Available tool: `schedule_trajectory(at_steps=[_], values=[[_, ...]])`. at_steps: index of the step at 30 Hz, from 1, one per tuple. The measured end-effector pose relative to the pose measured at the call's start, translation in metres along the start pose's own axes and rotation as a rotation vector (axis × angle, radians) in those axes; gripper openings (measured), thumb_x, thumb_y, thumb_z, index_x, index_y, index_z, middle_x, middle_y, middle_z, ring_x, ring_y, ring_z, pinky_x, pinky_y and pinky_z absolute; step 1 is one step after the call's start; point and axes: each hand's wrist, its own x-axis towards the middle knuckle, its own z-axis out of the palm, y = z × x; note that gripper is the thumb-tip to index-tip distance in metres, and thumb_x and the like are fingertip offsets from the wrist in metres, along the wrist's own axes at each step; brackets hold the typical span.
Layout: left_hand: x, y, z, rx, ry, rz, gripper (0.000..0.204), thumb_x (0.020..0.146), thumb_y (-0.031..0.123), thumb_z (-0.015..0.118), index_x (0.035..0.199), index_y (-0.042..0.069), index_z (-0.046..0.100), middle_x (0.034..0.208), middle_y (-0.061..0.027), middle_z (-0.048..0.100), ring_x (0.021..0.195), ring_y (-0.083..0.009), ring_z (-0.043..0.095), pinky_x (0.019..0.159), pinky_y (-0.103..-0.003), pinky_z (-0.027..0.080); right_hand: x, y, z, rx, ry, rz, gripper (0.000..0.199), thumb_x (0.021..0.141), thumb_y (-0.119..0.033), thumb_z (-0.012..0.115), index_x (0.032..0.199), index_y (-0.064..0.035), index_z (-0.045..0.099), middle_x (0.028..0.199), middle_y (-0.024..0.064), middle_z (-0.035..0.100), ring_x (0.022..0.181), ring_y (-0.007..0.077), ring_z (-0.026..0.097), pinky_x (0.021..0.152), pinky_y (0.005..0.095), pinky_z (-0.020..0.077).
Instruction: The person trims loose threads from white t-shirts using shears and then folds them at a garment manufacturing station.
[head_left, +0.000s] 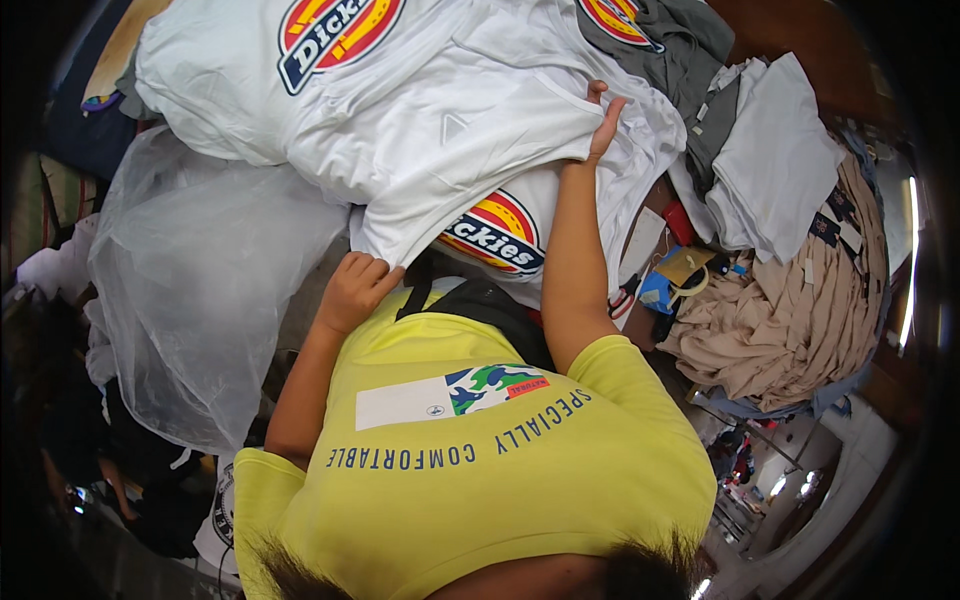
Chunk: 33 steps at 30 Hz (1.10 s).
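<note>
A white T-shirt (480, 130) lies spread in front of me on a pile of similar shirts. Its near edge is pinched in my left hand (358, 290), which is closed with the fingers curled over the fabric. Farther off to the right, my right hand (602, 125) rests against the shirt's edge. Two of its digits show stretched out and apart, and the cloth covers part of the hand. Between my forearms, a red and yellow printed emblem (500, 232) shows on a white shirt underneath.
At the left hangs a large clear plastic bag (210, 270). Grey shirts (685, 70) and folded white cloth (775, 150) lie at the far right. Below them sits a big bundle of beige garments (790, 320), beside a roll of tape (690, 282).
</note>
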Motion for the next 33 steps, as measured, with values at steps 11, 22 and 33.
schedule_trajectory(at_steps=[11,22,33], values=[[-0.015,0.027,0.014,-0.012,0.012,-0.01,0.032,0.063,0.003,0.06,0.094,0.007,0.064,0.069,-0.0034,0.044,0.065,-0.0195,0.047,0.065,-0.034,0.04,0.026,-0.011,-0.065,0.266,-0.482,0.209,0.059,0.081,-0.071,0.031,0.106,-0.0212,0.05,0.11,0.0236,0.057,0.101,0.0439,0.053,0.078,0.0573,0.046],[-0.018,0.033,0.016,-0.085,0.099,-0.104,0.029,0.063,0.0,0.062,0.091,0.007,0.064,0.07,-0.0045,0.047,0.064,-0.0206,0.048,0.061,-0.034,0.04,0.029,-0.009,-0.069,0.286,-0.495,0.188,0.061,0.08,-0.072,0.031,0.106,-0.0204,0.05,0.114,0.0236,0.054,0.104,0.0457,0.051,0.079,0.059,0.0449],[-0.003,0.027,0.001,-0.09,0.104,-0.205,0.025,0.06,-0.006,0.064,0.082,0.006,0.06,0.07,-0.0059,0.049,0.065,-0.024,0.05,0.058,-0.034,0.039,0.029,-0.005,-0.069,0.343,-0.611,0.178,0.064,0.08,-0.071,0.031,0.106,-0.0154,0.05,0.092,0.023,0.063,0.094,0.0419,0.058,0.076,0.059,0.0462]])
